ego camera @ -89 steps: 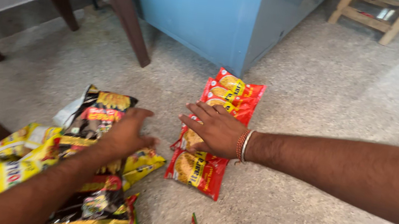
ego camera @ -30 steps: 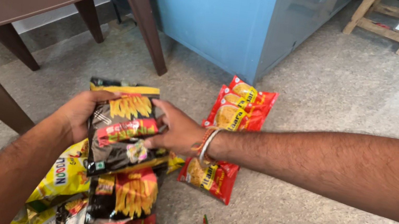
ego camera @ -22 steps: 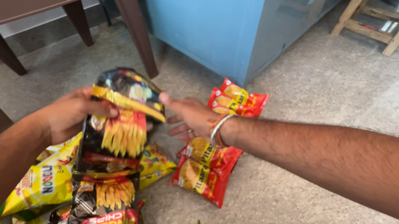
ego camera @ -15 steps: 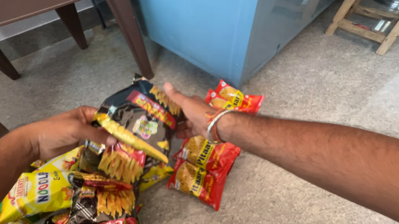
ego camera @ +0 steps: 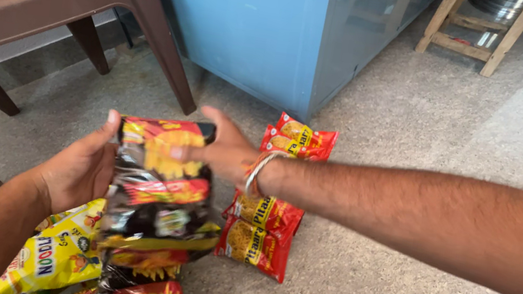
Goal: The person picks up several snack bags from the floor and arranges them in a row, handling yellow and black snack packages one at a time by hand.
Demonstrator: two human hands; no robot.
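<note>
The black packet strip [ego camera: 159, 187] is now hanging upright; left hand [ego camera: 80, 168] and right hand [ego camera: 223, 151] are pinching its top, fingers closed on it. It looks light, floppy and slippery, best gripped at the seams.

Speckled grey floor [ego camera: 407, 189] under red snack packets [ego camera: 263, 230], yellow packets [ego camera: 55, 258], brown table legs [ego camera: 154, 34].

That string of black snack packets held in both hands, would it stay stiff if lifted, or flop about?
Probably floppy: the strip of black packets bends and hangs from the left hand and right hand down to the floor. Likely light, as the hands hold it only near the top. The glossy film looks slippery.
</note>
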